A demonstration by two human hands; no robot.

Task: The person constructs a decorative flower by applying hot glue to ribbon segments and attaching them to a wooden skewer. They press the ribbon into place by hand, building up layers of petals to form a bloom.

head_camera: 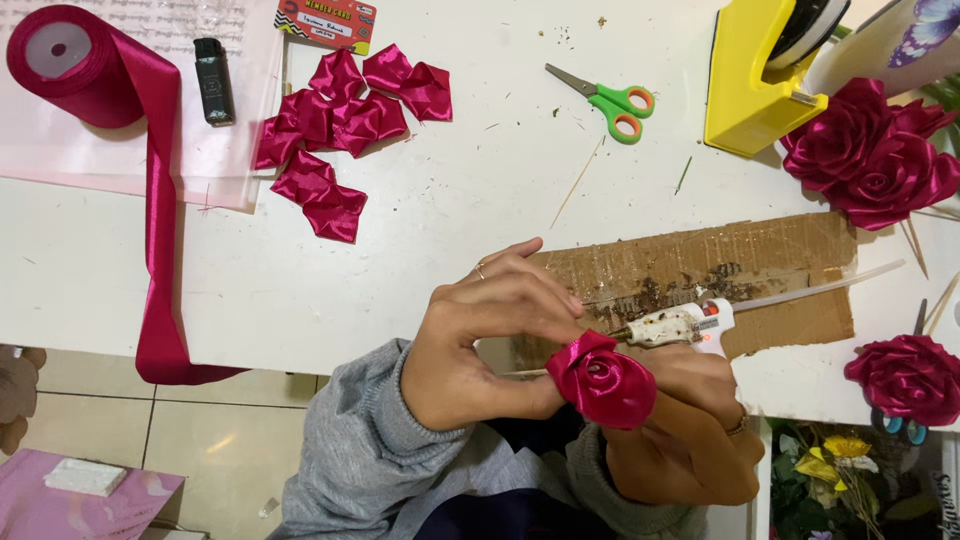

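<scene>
Work item: one small ribbon rose (601,380) of magenta satin, wound in a tight spiral with a folded outer petal. It sits at the near edge of the white table (300,290), between both hands. The left hand (480,345) grasps it, fingers curled over the top and thumb pressed beneath. A thin wooden stick (522,373) projects left from under the rose.

The right hand (690,430) is clenched around a white glue gun (680,325), nozzle pointing left and just beside the rose. A clear glue stick (820,288) extends from the rear of the gun, far and to the right. Under the gun lies a glue-stained cardboard sheet (700,270).

Packages and labels: one red rectangular card (327,22) with yellow and black trim at the far edge, left of centre. One yellow tape dispenser (760,80) stands far right.

Counts: one ribbon roll (65,65), far left, its tail hanging over the near edge. One black lighter (212,80) beside it. Roughly seven folded ribbon petals (340,140) in a loose pile. One pair of green-handled scissors (608,98). Two finished roses (870,150) far right, touching; a third rose (905,378) near right.
</scene>
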